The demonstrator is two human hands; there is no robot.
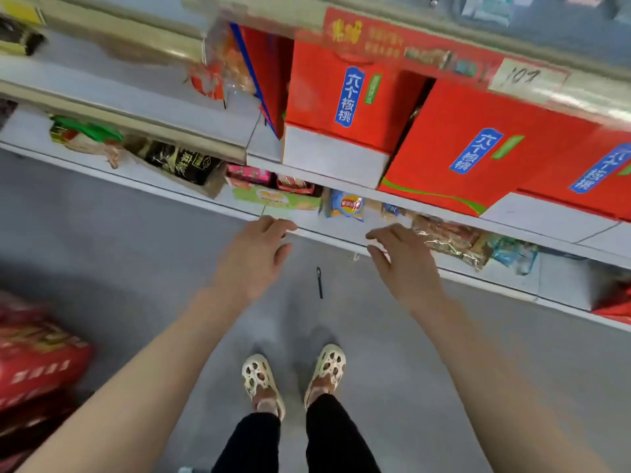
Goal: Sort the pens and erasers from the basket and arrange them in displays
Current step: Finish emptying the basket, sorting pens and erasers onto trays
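With the left hand (254, 259) and right hand (404, 264) both empty, fingers loosely spread at frame centre, lower one hand to the black pen (319, 282) lying on the grey floor (119, 254) between them and pinch its barrel mid-length; no basket is in view.

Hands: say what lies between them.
Head view: a black pen lies on the floor in the gap between the left hand and right hand, touched by neither.

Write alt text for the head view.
The empty left hand and right hand reach toward a low shop shelf; a thin dark pen lies on the grey floor between them, ahead of cream sandals. Red cartons sit above.
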